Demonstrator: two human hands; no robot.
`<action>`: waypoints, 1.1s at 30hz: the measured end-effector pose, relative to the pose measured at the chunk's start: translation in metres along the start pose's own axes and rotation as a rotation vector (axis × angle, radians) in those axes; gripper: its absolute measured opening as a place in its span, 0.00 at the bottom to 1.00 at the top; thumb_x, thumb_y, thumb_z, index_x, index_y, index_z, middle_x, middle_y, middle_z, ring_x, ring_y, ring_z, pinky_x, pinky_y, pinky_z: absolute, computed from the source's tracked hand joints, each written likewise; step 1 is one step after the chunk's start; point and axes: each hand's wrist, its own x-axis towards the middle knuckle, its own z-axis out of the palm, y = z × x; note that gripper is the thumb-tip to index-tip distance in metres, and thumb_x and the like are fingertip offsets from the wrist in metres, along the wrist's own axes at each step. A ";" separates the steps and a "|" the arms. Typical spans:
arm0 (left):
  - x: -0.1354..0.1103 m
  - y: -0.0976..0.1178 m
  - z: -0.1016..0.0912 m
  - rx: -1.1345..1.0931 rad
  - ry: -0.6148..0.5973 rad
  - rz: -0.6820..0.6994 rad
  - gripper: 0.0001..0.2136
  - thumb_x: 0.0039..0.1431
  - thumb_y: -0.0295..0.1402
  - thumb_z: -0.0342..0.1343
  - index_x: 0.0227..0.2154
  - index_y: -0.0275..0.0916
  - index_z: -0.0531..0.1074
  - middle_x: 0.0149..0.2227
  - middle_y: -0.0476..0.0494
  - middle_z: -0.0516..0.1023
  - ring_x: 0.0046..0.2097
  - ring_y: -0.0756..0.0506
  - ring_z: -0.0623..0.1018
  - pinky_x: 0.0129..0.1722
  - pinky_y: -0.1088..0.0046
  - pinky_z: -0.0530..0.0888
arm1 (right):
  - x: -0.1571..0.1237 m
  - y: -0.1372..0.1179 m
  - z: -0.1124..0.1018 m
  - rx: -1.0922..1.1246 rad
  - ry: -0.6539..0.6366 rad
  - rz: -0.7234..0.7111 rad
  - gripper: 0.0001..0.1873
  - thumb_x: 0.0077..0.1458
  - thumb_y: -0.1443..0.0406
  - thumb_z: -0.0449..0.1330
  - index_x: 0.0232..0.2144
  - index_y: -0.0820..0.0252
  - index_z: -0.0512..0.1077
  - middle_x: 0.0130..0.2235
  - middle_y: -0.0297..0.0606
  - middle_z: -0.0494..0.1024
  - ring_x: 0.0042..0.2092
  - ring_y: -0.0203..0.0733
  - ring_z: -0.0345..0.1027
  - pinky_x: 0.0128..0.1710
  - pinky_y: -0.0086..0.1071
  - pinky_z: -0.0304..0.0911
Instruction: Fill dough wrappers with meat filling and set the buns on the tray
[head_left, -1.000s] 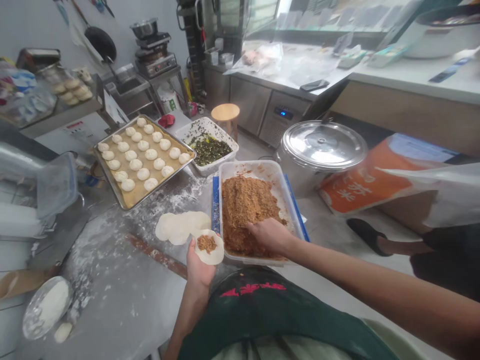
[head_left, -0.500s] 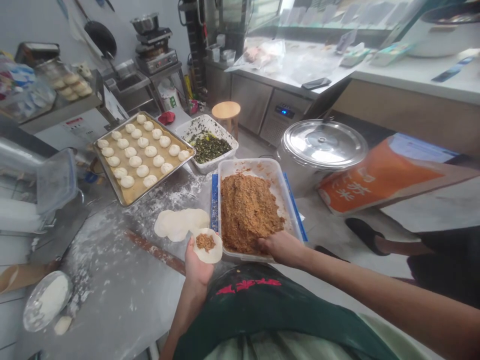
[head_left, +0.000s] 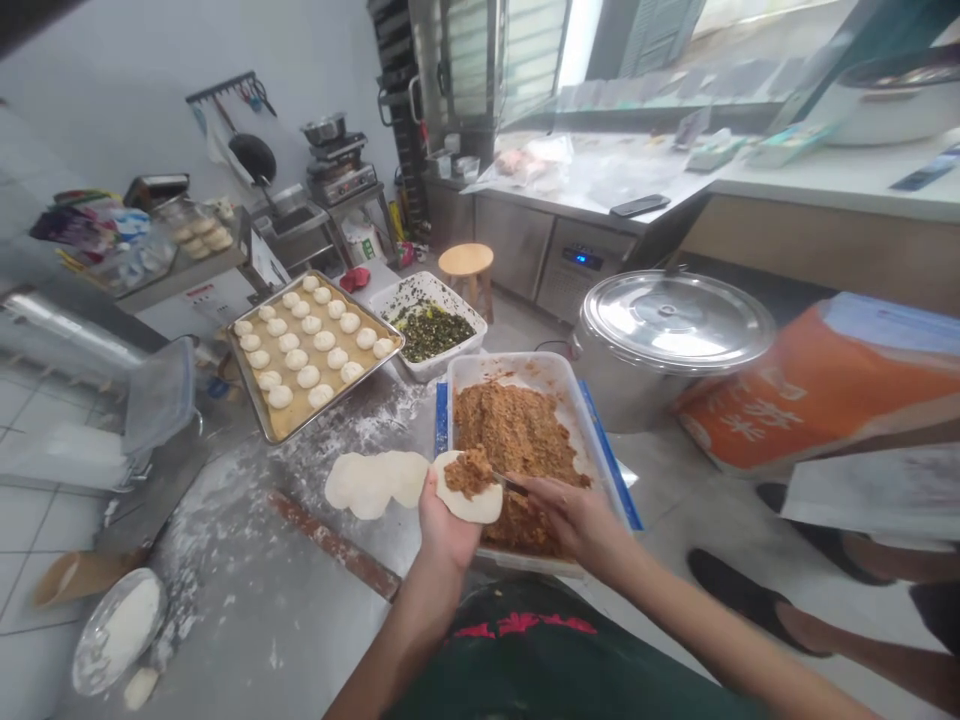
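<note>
My left hand [head_left: 444,528] cups a round dough wrapper [head_left: 471,500] with a heap of brown filling on it. My right hand [head_left: 571,515] is closed on a thin utensil whose tip presses the filling onto the wrapper. Both hands hover at the near left corner of a clear plastic tub [head_left: 577,400] full of brown minced filling. Flat rolled wrappers [head_left: 375,482] lie on the floured steel table [head_left: 247,590] just left of my left hand.
A metal tray [head_left: 264,410] of shaped white buns sits at the back left, beside a white tub of chopped greens [head_left: 430,330]. A rolling pin [head_left: 334,545], a bowl of flour [head_left: 120,630], a large lidded steel pot [head_left: 675,330] and an orange bag [head_left: 810,390] surround the work area.
My right hand left the tub's filling and came to the wrapper with more filling. My left hand shifted right toward the tub, and the heap on the wrapper grew. The camera tilted up.
</note>
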 end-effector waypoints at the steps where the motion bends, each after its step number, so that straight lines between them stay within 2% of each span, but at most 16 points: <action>1: 0.001 -0.003 0.007 -0.008 -0.032 -0.012 0.18 0.55 0.41 0.43 0.36 0.34 0.72 0.41 0.36 0.75 0.45 0.40 0.73 0.46 0.58 0.68 | -0.001 -0.001 0.004 -0.055 0.055 -0.021 0.18 0.57 0.68 0.43 0.46 0.57 0.67 0.32 0.38 0.71 0.33 0.37 0.65 0.33 0.29 0.60; 3: 0.001 -0.007 0.017 -0.020 -0.047 -0.037 0.19 0.55 0.42 0.42 0.35 0.33 0.73 0.40 0.34 0.75 0.46 0.39 0.72 0.45 0.59 0.68 | -0.005 -0.001 0.013 -0.190 0.126 -0.054 0.25 0.52 0.73 0.44 0.51 0.54 0.63 0.35 0.38 0.69 0.35 0.37 0.64 0.35 0.29 0.60; 5: 0.000 -0.008 0.023 -0.019 -0.013 -0.055 0.20 0.55 0.43 0.40 0.33 0.33 0.73 0.39 0.33 0.75 0.45 0.39 0.73 0.44 0.58 0.69 | -0.009 0.002 0.017 -0.327 0.143 -0.070 0.30 0.48 0.77 0.44 0.52 0.51 0.62 0.36 0.38 0.69 0.36 0.37 0.64 0.35 0.29 0.60; 9: 0.001 -0.003 0.022 -0.007 0.043 -0.060 0.20 0.56 0.42 0.39 0.31 0.32 0.73 0.35 0.33 0.76 0.42 0.38 0.74 0.43 0.57 0.69 | -0.021 0.005 0.003 -0.474 0.054 -0.079 0.31 0.47 0.77 0.45 0.52 0.49 0.62 0.33 0.38 0.68 0.35 0.39 0.64 0.32 0.29 0.60; 11: 0.002 0.000 0.020 -0.029 0.045 -0.034 0.21 0.56 0.42 0.39 0.31 0.32 0.73 0.34 0.33 0.76 0.42 0.38 0.74 0.44 0.57 0.69 | -0.025 0.004 -0.011 -0.481 0.043 -0.083 0.29 0.47 0.76 0.47 0.50 0.49 0.64 0.33 0.37 0.68 0.35 0.39 0.64 0.31 0.29 0.60; 14: 0.002 0.004 0.022 -0.069 0.042 0.023 0.22 0.56 0.42 0.38 0.31 0.32 0.73 0.36 0.32 0.75 0.44 0.38 0.73 0.44 0.58 0.69 | -0.026 -0.001 -0.025 -0.456 0.102 -0.095 0.28 0.47 0.76 0.48 0.49 0.50 0.65 0.35 0.38 0.69 0.35 0.38 0.64 0.31 0.28 0.60; 16: 0.000 0.003 0.027 -0.070 0.015 0.016 0.22 0.56 0.42 0.38 0.31 0.31 0.73 0.37 0.31 0.75 0.45 0.38 0.73 0.44 0.59 0.69 | -0.021 -0.006 -0.023 -0.439 0.145 -0.127 0.28 0.47 0.76 0.47 0.49 0.50 0.65 0.36 0.38 0.69 0.36 0.38 0.64 0.32 0.28 0.60; 19: -0.005 -0.002 0.035 -0.041 -0.066 -0.046 0.22 0.55 0.43 0.40 0.31 0.31 0.74 0.39 0.31 0.75 0.46 0.38 0.72 0.44 0.59 0.69 | -0.011 -0.013 -0.009 -0.461 0.171 -0.152 0.29 0.47 0.77 0.47 0.50 0.50 0.63 0.35 0.38 0.69 0.36 0.38 0.64 0.33 0.28 0.60; 22: -0.006 -0.003 0.036 -0.011 -0.058 -0.047 0.22 0.55 0.43 0.41 0.31 0.31 0.74 0.37 0.31 0.75 0.44 0.38 0.73 0.44 0.60 0.69 | -0.007 -0.016 0.001 -0.511 0.141 -0.132 0.31 0.45 0.78 0.47 0.51 0.51 0.63 0.34 0.39 0.69 0.36 0.39 0.63 0.32 0.28 0.60; 26: 0.002 0.002 0.024 -0.004 0.054 0.000 0.20 0.55 0.43 0.42 0.30 0.32 0.74 0.34 0.35 0.76 0.41 0.39 0.75 0.43 0.58 0.69 | -0.012 -0.012 -0.006 -0.494 0.026 -0.094 0.28 0.47 0.76 0.48 0.49 0.50 0.65 0.32 0.37 0.68 0.33 0.37 0.63 0.29 0.27 0.58; 28: 0.005 0.004 0.019 0.004 0.070 0.004 0.20 0.54 0.43 0.43 0.30 0.32 0.74 0.34 0.35 0.76 0.40 0.40 0.75 0.43 0.59 0.69 | -0.012 -0.010 -0.011 -0.457 0.013 -0.070 0.25 0.50 0.74 0.47 0.49 0.49 0.65 0.31 0.36 0.68 0.32 0.36 0.63 0.29 0.27 0.58; 33: 0.003 0.002 0.020 0.094 -0.043 -0.087 0.20 0.54 0.44 0.45 0.34 0.32 0.73 0.36 0.34 0.76 0.42 0.39 0.74 0.43 0.60 0.69 | -0.003 -0.005 -0.012 -0.427 0.083 -0.072 0.27 0.51 0.74 0.47 0.52 0.51 0.63 0.34 0.38 0.69 0.35 0.37 0.64 0.32 0.28 0.59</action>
